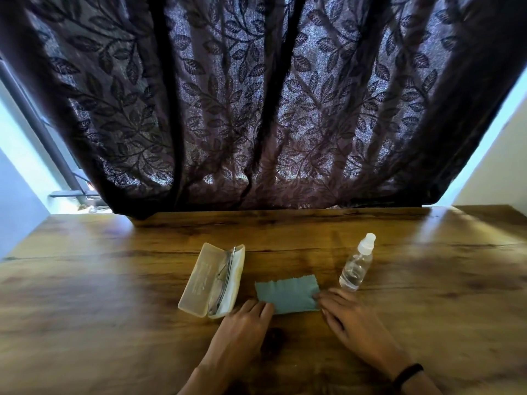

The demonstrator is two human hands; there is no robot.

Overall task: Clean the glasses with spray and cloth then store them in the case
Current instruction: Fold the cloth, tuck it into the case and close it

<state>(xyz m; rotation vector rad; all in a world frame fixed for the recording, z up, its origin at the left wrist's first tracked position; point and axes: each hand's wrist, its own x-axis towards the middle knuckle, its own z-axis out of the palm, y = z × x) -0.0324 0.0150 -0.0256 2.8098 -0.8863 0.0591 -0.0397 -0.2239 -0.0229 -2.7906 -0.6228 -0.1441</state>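
Left hand (242,320) and right hand (348,317) lie flat, pressing the cloth (288,295) near the tabletop's near edge; risk: lifting the right hand may topple the upright bottle (356,269) just beside it.

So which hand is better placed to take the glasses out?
Left: the left hand lies beside the pale open plastic case with the thin-framed glasses; the right hand is beyond the teal cloth.

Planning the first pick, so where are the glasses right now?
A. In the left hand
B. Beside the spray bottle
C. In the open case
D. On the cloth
C: the glasses lie inside the open case, which sits just left of the cloth.
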